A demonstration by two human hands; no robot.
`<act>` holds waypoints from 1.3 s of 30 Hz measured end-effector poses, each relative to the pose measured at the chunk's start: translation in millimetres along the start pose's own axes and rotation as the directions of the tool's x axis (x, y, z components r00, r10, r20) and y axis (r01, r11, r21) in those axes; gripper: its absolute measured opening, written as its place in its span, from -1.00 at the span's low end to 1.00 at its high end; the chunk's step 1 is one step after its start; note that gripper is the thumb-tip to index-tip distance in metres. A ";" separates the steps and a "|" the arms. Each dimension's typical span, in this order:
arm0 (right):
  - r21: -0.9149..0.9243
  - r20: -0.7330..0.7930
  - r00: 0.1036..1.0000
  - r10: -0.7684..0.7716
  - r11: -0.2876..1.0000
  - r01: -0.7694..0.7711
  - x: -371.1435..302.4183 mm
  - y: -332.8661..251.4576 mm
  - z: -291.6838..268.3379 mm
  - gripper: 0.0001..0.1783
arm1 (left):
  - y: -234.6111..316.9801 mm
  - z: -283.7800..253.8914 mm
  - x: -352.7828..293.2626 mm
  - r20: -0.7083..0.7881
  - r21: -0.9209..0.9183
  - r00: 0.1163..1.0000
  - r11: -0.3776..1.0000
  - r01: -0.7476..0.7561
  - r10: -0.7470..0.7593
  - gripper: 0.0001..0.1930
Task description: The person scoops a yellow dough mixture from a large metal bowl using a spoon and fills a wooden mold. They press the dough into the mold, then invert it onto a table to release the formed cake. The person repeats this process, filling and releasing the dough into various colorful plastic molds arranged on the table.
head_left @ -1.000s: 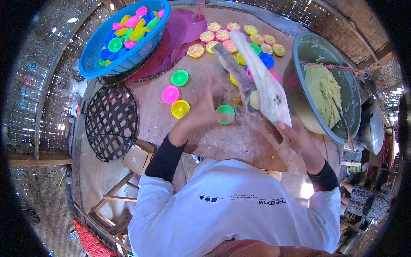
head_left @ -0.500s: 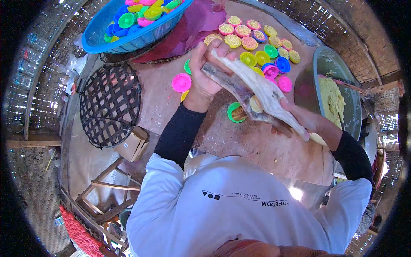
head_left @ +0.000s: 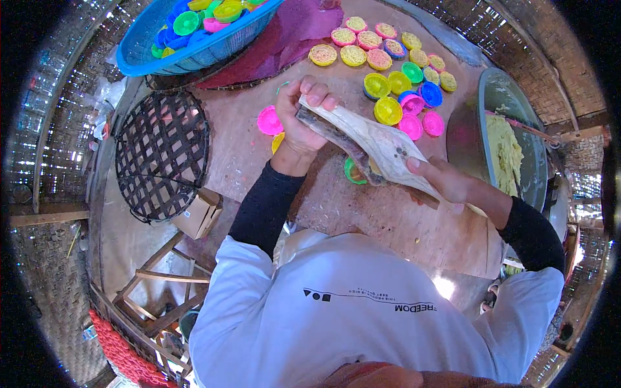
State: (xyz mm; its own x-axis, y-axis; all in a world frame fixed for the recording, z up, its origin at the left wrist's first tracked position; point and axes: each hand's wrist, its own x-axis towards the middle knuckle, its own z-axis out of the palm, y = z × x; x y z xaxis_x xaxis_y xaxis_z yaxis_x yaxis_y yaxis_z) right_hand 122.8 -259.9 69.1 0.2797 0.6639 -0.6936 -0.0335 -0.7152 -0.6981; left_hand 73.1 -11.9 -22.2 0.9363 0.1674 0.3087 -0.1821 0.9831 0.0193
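Both hands on a wooden two-lever press (head_left: 369, 136), which I view from above through the head camera. The left hand (head_left: 301, 126) is closed around the press's far-left end, fingers curled over the top, its black-sleeved forearm rising steeply. The right hand (head_left: 446, 181) grips the near-right end, thumb laid along the upper lever, forearm slanting in from the right. The press slopes between them above the worktop (head_left: 362, 216), toward its near edge, partly hiding a green fluted cup (head_left: 350, 170).

At the worktop's far-left corner I note a blue plastic basket (head_left: 207, 55) heaped with coloured cups (head_left: 186, 22); at its right edge, a deep basin (head_left: 467, 123) holding pale yellow-green dough (head_left: 506, 152). Toward the far edge stand cups filled with pale strands (head_left: 353, 55). The press's upper lever is whitish and dark-spotted; the lower, darker brown, lies close beneath.
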 end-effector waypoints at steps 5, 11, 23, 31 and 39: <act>-0.061 -0.070 0.990 0.119 0.990 -0.124 -10.4 -12.6 -6.2 -0.23 | -6.0 -7.2 0.5 -0.073 0.025 0.996 0.999 -0.039 0.041 -0.76; -0.467 -0.339 0.893 -0.295 0.877 0.113 2.9 14.3 -8.5 -0.23 | -2.5 -5.3 9.2 -0.003 0.059 1.000 0.998 -0.030 0.030 -0.76; -0.281 -0.167 0.974 0.151 0.940 -0.194 -6.7 -44.1 17.7 -0.29 | 14.2 8.4 -7.8 -0.129 0.074 0.989 0.995 -0.064 0.073 -0.73; -0.342 -0.301 0.953 -0.036 0.937 -0.073 -14.9 -33.3 18.9 -0.31 | 4.6 10.1 -1.4 -0.048 0.184 0.995 0.980 -0.073 0.083 -0.76; -0.294 -0.239 0.971 0.015 0.952 -0.087 -14.9 -24.7 22.7 -0.31 | 3.0 14.6 -6.9 -0.165 0.057 0.983 0.995 -0.077 0.086 -0.72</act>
State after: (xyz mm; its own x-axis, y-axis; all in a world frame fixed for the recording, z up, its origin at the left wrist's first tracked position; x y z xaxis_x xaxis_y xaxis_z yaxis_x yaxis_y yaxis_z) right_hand 97.7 -247.1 92.6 0.5000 0.5814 -0.6418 0.2253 -0.8030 -0.5518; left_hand 61.7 -11.2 -10.4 0.9539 0.2609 0.1482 -0.2706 0.9614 0.0492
